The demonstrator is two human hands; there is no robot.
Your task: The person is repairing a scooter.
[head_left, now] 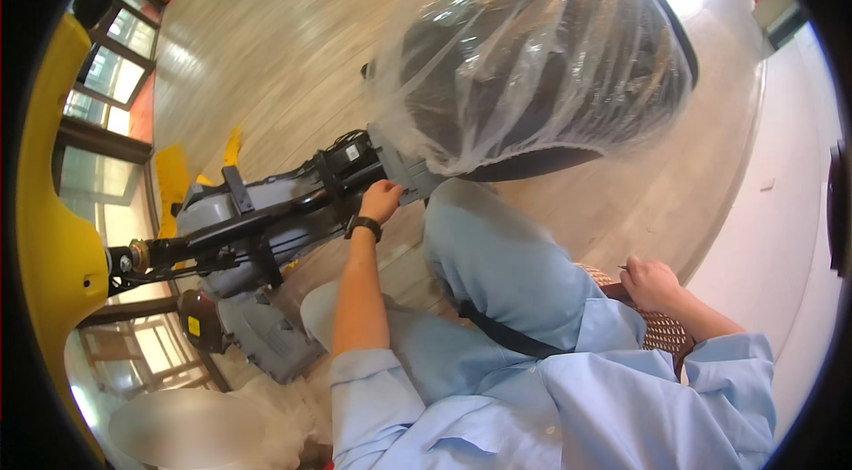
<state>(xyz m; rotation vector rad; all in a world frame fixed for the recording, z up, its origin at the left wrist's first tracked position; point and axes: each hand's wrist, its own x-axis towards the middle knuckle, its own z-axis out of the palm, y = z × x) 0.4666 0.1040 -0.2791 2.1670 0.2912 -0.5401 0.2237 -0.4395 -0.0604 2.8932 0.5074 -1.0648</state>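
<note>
My left hand (pixel 382 201), with a dark watch on its wrist, is closed at the grey plastic part (pixel 415 170) at the end of a vehicle's black tube frame (pixel 293 220). Whether its fingers grip anything there is hidden. Beyond it stands a large dark seat (pixel 524 88) under a crinkled clear plastic cover (pixel 568 35). My right hand (pixel 652 284) is closed over by the dark armrest (pixel 614 291) of a woven chair (pixel 661 328). A thin dark tip sticks out of its fingers, too small to name.
A yellow body panel (pixel 53 204) curves along the left edge. Grey plastic housings (pixel 271 337) and cables sit beside the frame. My knees in light blue trousers (pixel 497 239) are close to the covered seat. A white wall (pixel 754 248) stands at right, windows (pixel 111 53) at left.
</note>
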